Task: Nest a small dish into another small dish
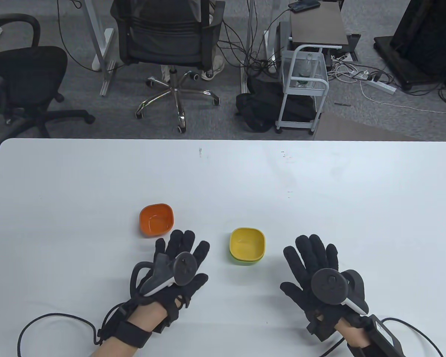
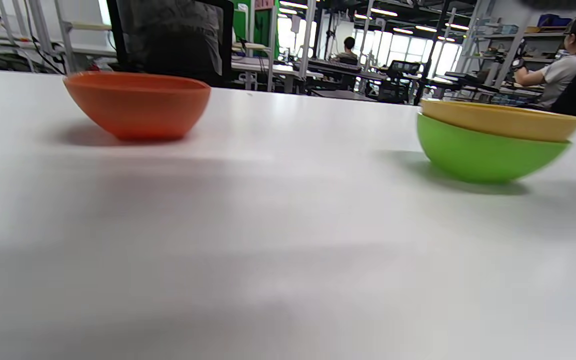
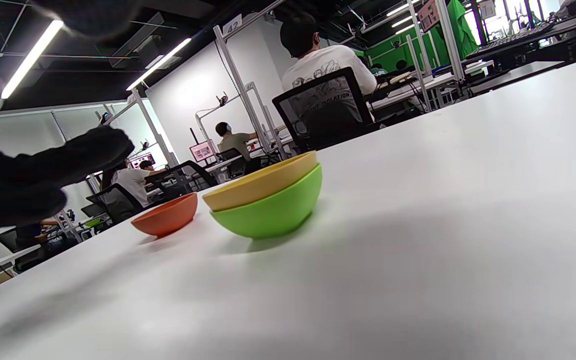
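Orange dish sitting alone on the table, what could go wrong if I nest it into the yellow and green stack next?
1. The orange dish is shallow with sloping sides, so a grip on its rim by the left hand might slip.
2. The yellow dish sits slightly tilted in the green dish; adding a third could leave the stack crooked or nudge it across the smooth table.

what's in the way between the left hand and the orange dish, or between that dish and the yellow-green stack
Nothing visible. The left hand lies flat just short of the small orange plastic dish, with bare white table between them. Bare table also separates that dish from the yellow dish nested in the green dish.
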Demonstrator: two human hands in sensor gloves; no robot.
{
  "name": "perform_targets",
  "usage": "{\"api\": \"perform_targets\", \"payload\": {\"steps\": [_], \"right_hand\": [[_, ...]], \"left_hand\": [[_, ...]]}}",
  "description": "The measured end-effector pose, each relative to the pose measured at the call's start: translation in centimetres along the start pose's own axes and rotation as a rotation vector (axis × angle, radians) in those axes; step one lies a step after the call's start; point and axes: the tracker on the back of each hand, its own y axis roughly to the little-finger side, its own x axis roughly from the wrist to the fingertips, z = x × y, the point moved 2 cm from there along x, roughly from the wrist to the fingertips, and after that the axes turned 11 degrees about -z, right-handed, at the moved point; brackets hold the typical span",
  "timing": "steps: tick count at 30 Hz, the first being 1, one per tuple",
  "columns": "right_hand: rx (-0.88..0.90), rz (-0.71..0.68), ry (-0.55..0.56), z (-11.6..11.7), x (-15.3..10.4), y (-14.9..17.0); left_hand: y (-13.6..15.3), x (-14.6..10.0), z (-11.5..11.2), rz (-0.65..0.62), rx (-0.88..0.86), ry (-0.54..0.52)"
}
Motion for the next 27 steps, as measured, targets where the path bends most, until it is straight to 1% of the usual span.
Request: {"api": "perform_targets", "payload": {"steps": [2, 4, 6, 7, 8, 9, 11, 13, 18, 27], "right_hand": [[0.001, -0.002, -0.001, 0.0, 0.0, 0.0], [0.000, -0.003, -0.002, -0.1, 0.0, 0.1], [-0.003, -0.005, -0.004, -0.1, 0.0, 0.1], [-0.007, -0.006, -0.003, -0.1, 0.0, 0.1], [-0.011, -0.008, -0.005, -0.1, 0.0, 0.1], [-0.013, -0.010, -0.008, -0.1, 0.0, 0.1], [-0.016, -0.012, -0.007, -0.1, 0.0, 0.2], [-0.020, -0.013, -0.013, -0.1, 0.0, 0.2], [-0.013, -0.010, -0.023, 0.0, 0.1, 0.1], [-0.002, -0.002, -0.030, 0.1, 0.2, 0.2]], "left_hand": [[1.8, 1.7, 1.5, 0.061, 0.010, -0.048], [4.5, 3.3, 2.9, 0.145, -0.041, -0.130], [6.7, 3.9, 2.8, 0.223, -0.141, -0.218], [7.3, 4.1, 2.2, 0.231, -0.180, -0.237], [7.9, 4.4, 1.4, 0.244, -0.210, -0.199], [8.3, 4.4, 0.8, 0.261, -0.195, -0.153], [9.1, 4.3, -0.2, 0.279, -0.106, -0.125], [10.0, 4.1, -1.0, 0.309, -0.088, -0.066], [11.7, 3.9, -2.2, 0.357, -0.105, -0.023], [12.6, 4.5, -3.7, 0.376, -0.111, 0.026]]}}
